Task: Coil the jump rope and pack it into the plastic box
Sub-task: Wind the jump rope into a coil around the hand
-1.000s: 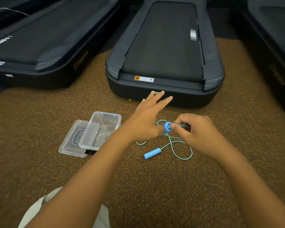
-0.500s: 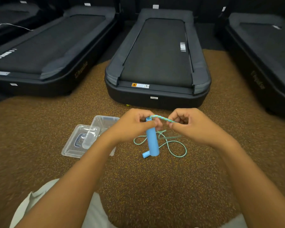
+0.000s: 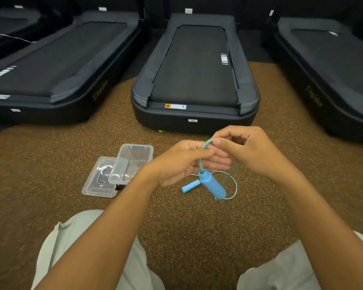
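Note:
A blue jump-rope handle hangs tilted in the air from its green-and-blue cord. My right hand pinches the cord above the handle. My left hand sits just left of the cord with fingers stretched flat toward the right hand, touching the cord. The second blue handle lies on the floor with loose cord loops around it. The clear plastic box stands open on the floor to the left, resting partly on its clear lid.
Brown speckled carpet covers the floor. Three black treadmills stand ahead: middle one, left one, right one. My knees in light trousers are at the bottom.
The view has tipped up a little. The held handle swung from upright to tilted and now hangs from the cord. My left hand opened its fingers; my right hand lifted the cord higher.

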Demonstrator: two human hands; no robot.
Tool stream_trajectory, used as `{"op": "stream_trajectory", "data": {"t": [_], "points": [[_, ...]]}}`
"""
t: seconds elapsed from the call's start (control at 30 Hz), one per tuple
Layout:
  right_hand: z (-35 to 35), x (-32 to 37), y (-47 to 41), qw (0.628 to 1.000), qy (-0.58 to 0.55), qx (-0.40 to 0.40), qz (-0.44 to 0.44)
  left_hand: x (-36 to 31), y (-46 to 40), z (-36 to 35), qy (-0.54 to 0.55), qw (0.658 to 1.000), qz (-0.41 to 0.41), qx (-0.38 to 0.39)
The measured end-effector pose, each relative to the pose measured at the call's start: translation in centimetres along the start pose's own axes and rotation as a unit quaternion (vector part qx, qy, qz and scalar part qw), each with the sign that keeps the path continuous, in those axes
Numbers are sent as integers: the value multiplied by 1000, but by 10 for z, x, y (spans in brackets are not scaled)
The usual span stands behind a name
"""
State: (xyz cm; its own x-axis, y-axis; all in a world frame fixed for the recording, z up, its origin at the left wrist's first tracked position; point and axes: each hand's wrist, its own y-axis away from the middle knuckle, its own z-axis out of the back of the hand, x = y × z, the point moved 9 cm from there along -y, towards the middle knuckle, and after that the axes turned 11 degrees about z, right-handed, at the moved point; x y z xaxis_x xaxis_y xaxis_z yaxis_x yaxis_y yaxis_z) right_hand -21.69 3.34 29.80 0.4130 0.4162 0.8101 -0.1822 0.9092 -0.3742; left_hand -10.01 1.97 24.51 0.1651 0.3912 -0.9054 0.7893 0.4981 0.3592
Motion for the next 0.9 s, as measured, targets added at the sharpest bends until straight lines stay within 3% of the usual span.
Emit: {"op": "stream_trajectory", "data": {"t": [0.13, 0.27, 0.6, 0.9], "points": [[-10, -12, 12, 999, -28, -6, -30, 17, 3, -12, 62, 996, 26, 53], [-17, -18, 10, 999, -23, 0, -40, 27, 0, -7, 83, 996, 28, 17], [-33, -31, 8, 996, -65, 16, -53, 44, -6, -16, 77, 992, 93, 43], [-24, -54, 10, 993, -77, -46, -82, 40, -5, -5, 115, 986, 86, 84]]}}
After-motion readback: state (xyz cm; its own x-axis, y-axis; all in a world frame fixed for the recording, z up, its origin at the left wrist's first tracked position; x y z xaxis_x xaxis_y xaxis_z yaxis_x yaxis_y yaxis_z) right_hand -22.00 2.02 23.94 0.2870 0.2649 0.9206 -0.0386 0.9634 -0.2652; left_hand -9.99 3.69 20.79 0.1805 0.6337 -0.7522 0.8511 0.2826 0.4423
